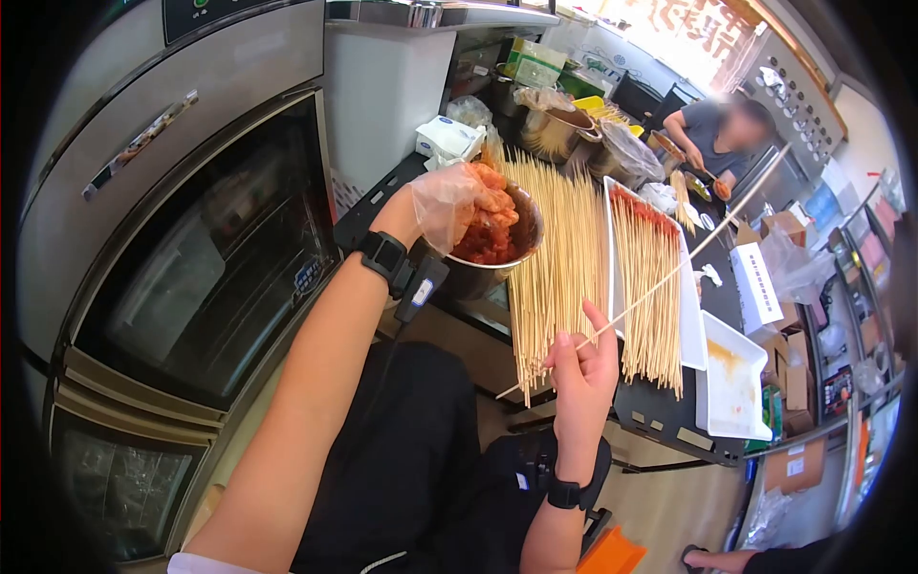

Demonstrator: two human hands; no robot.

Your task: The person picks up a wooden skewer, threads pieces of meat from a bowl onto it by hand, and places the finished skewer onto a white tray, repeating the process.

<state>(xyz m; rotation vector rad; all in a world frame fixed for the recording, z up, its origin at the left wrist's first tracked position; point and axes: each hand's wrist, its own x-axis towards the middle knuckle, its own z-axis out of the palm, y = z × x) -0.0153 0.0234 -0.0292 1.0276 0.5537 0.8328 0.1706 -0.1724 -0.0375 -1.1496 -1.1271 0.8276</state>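
Note:
My left hand, in a clear plastic glove, is closed around pieces of red marinated meat at the mouth of a metal pot. More red meat lies in the pot; some fingertips are hidden. Between the thumb and fingers of my right hand is a long bamboo skewer, slanting up to the right with its upper length bare. Beside the pot, a wide row of skewers covers the near table. Right of it, a white tray holds more skewers with red meat at their far ends.
A second white tray with yellowish residue sits at the table's right end. Farther back are a large pot, a tissue pack and a seated person handling food. A steel oven cabinet stands on the left, loaded shelves on the right.

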